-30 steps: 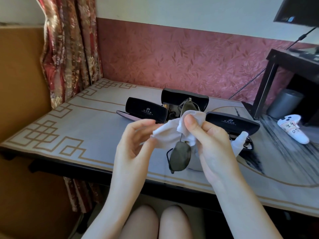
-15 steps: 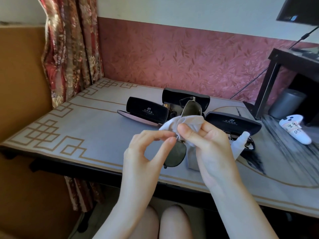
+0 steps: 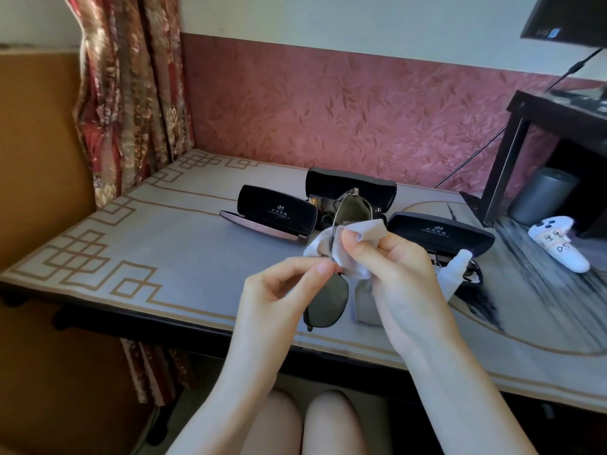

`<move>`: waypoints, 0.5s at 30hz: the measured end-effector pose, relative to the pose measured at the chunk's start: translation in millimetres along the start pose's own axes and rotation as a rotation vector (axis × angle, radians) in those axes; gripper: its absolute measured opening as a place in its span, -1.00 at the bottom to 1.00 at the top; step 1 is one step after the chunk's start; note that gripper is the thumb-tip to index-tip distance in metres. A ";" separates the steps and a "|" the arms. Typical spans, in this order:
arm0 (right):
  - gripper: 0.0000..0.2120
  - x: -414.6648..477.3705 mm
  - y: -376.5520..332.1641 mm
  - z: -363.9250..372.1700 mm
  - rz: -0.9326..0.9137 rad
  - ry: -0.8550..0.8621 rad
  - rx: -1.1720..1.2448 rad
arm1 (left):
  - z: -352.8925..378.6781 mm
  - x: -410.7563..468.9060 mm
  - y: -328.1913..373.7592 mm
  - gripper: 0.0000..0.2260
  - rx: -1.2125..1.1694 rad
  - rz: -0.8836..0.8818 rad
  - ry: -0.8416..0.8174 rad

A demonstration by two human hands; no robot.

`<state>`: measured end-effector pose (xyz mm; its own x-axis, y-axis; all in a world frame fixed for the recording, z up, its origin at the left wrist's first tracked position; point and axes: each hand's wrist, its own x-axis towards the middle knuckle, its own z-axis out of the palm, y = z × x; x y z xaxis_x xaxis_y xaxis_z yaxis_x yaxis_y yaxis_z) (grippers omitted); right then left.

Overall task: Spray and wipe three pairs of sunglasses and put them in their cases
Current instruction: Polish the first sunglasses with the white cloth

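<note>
Beyond the fingers on the left, the left case [image 3: 277,213] lies open on the table [image 3: 131,244], with nothing seen inside it from here. The left hand [image 3: 279,300] is closed in a pinch, thumb and forefinger meeting on the middle of the sunglasses [image 3: 326,305], where a second ago they were spread loosely at the edge of the cloth [image 3: 361,231]. The sunglasses are held on end above the table, one lens hanging below the fingertips and the other standing above them in front of the open middle case [image 3: 349,188]. That upper lens, wrapped a second ago, is now bared, the cloth having been drawn down to the bridge. The cloth is gripped by the right hand [image 3: 404,274], thumb pressed over it against the frame and fingers curled behind. The wipe of the upper lens is judged done and the lower lens likely next; casing is not yet begun. Behind the right fingers the bottle [image 3: 455,267] lies by the open right case [image 3: 440,233], where another dark pair seems to rest.
</note>
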<state>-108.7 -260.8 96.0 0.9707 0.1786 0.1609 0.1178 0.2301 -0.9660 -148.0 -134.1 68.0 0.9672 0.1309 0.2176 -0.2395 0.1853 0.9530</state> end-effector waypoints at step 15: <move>-0.65 18.5 -16.8 7.0 0.131 -0.080 0.171 | -6.3 -1.0 -6.3 -0.85 0.227 0.145 -0.014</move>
<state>-94.2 -254.7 116.6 0.9547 0.2917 0.0582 -0.0524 0.3576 -0.9324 -148.0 -129.3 60.5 0.9254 0.1268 0.3571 -0.3524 -0.0581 0.9340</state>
